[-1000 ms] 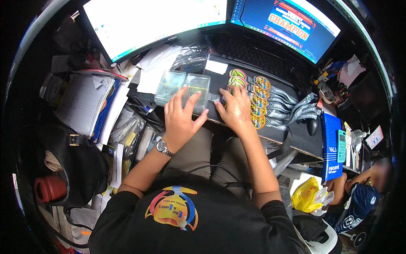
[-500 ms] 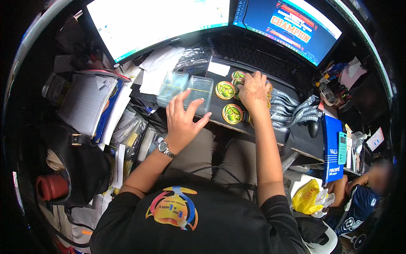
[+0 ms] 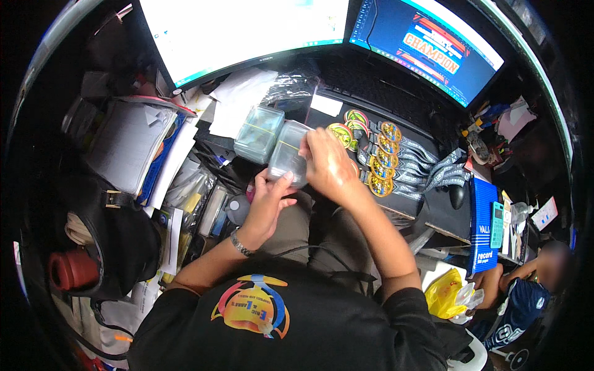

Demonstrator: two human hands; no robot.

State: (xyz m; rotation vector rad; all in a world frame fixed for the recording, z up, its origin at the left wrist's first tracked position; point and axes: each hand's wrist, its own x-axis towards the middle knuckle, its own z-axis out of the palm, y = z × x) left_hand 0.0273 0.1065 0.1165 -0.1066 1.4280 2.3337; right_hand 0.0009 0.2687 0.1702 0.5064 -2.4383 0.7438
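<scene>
A clear plastic box (image 3: 286, 162) with a thin yellow band across it stands at the near edge of the desk. My left hand (image 3: 270, 207) grips its near end, thumb on top and fingers below. My right hand (image 3: 333, 166) is closed at the box's right side, fingertips curled by the band; its exact grip is partly hidden. A second clear box (image 3: 258, 133), also banded, lies just to the left. To the right of my right hand are several gold medals (image 3: 385, 159) on grey printed ribbons (image 3: 427, 162), and medals with green-and-yellow discs (image 3: 340, 134), partly covered by that hand.
Two lit monitors (image 3: 247, 31) stand behind a dark keyboard (image 3: 352, 80). A black mouse (image 3: 457, 196) and a blue record book (image 3: 484, 226) with a teal calculator (image 3: 497, 224) are at right. Papers and notebooks (image 3: 127, 145) pile up at left. Another person (image 3: 520, 303) sits at lower right.
My right hand has left the medals and moved left to the clear box. My left hand has lowered and closed on the box's near end. The gold medals are now uncovered.
</scene>
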